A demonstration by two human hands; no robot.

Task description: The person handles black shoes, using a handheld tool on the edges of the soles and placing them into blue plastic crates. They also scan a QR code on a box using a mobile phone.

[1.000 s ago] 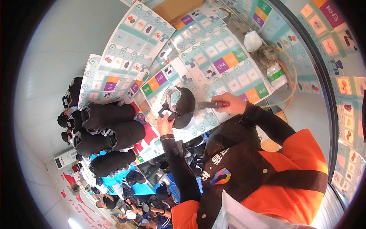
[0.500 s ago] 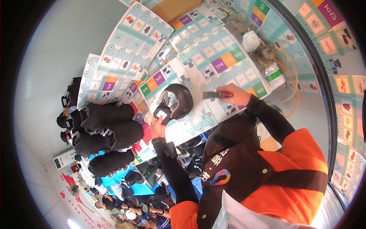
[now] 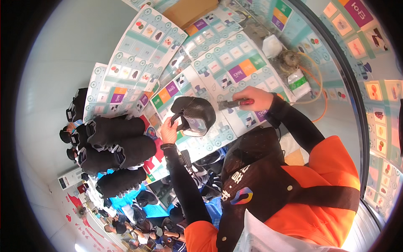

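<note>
My left hand (image 3: pixel 169 129) grips a black padded headgear (image 3: pixel 194 115) by its lower edge and holds it up over the printed sheets. My right hand (image 3: pixel 255 98) holds a small tool with a red handle (image 3: pixel 233 103), its metal tip pointing left at the headgear's right side. Both forearms wear black sleeves. An orange and black vest (image 3: pixel 285 197) fills the lower right.
Laminated printed sheets (image 3: pixel 235 67) with coloured squares cover the surface. Rows of black padded headgear (image 3: pixel 115 147) lie stacked at the left. A white pouch (image 3: pixel 272 45), a green and white packet (image 3: pixel 299 81) and an orange cable (image 3: pixel 319 80) lie at the upper right. A cardboard box (image 3: pixel 195 10) sits at the top.
My right hand with the red-handled tool has moved up and right, away from the headgear. My left hand has turned the headgear and raised it slightly.
</note>
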